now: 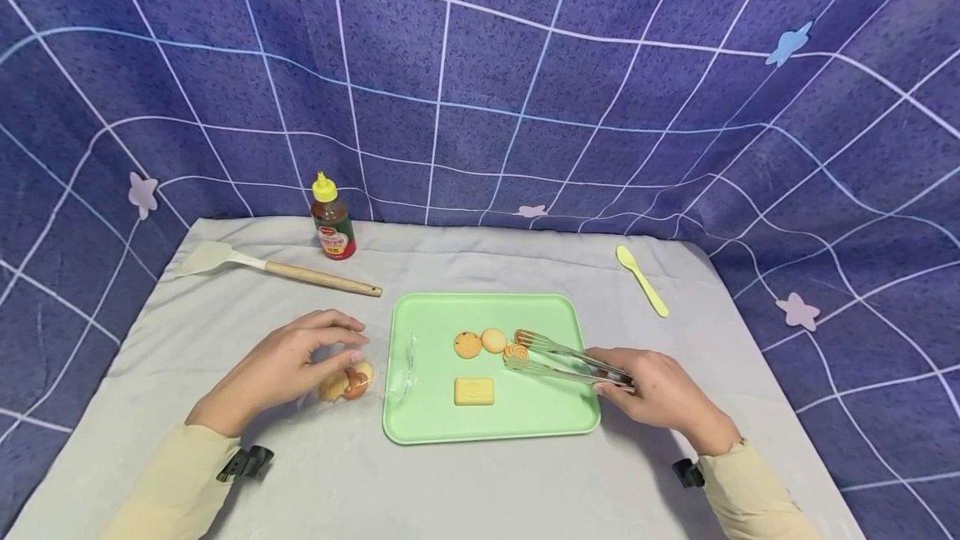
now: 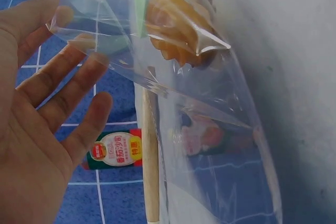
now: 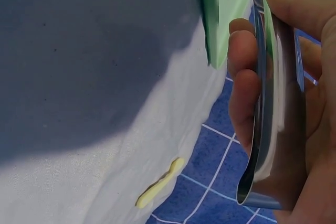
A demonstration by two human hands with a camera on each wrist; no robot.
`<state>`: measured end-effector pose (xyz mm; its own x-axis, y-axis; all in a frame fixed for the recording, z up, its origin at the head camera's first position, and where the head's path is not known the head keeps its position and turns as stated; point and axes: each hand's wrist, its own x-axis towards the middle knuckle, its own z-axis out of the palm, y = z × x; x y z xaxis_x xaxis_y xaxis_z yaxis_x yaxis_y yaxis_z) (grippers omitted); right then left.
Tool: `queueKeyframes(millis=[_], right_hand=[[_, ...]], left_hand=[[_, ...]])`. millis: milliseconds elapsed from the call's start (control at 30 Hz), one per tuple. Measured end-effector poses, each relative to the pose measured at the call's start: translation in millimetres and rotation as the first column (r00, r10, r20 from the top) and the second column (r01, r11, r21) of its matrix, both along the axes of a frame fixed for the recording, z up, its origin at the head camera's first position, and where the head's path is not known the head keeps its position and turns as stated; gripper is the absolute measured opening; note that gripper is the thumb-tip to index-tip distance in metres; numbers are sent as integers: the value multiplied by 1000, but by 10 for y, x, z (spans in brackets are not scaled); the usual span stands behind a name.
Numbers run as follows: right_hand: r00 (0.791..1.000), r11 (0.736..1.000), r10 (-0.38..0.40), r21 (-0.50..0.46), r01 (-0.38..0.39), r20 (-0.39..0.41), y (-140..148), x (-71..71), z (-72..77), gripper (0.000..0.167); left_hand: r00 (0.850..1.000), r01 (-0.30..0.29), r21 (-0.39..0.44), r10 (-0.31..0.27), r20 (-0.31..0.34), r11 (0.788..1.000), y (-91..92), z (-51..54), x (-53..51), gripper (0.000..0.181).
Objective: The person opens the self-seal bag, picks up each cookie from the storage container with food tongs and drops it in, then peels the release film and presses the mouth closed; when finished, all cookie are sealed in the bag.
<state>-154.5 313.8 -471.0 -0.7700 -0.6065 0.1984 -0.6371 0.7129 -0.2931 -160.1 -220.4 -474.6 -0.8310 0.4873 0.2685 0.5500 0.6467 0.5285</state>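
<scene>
- Metal tongs (image 3: 286, 124), one pair: judged light and springy, smooth enough to slip; best held mid-arm, as is done by the right hand (image 1: 656, 386) at lower right of the head view. The right-hand fingers are wrapped around both arms; the tong tips are left parted.
- Swirl biscuit (image 1: 516, 353), one: round, golden, spiral-marked; located right of centre of the frame, between the tong tips. Contact cannot be told. Judged light and brittle; to be taken by opposite edges, gently.
- Speckled biscuit (image 1: 467, 345) and plain biscuit (image 1: 494, 340): both round, set in a row with the former; similar handling expected.
- Rectangular biscuit (image 1: 474, 392): pale yellow, face embossed; placed below the row, best gripped across its long sides.
- Green tray (image 1: 427, 422): shallow, raised rim; laid on the grey counter (image 1: 337, 482), lower centre.
- Clear bag (image 2: 194, 90), with brown pastries (image 2: 181, 24) inside: lower left of the head view. Judged limp and slippery; to be held by the rim. Film is touched by the left hand (image 1: 292, 361), its fingers spread and slightly bent, with no firm pinch shown.
</scene>
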Motion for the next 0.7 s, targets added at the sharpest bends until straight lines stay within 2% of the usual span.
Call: queueKeyframes(millis=[267,700], right_hand=[[1000,1000,19,-7,-19,-17,-5,2,3,44],[1000,1000,9,0,-9,12,-14,-1,-34,48]], left_hand=[[1000,4,-1,-4,-2,1000,8,-2,8,17],[1000,0,-11,0,8,1000,2,13,24,19]])
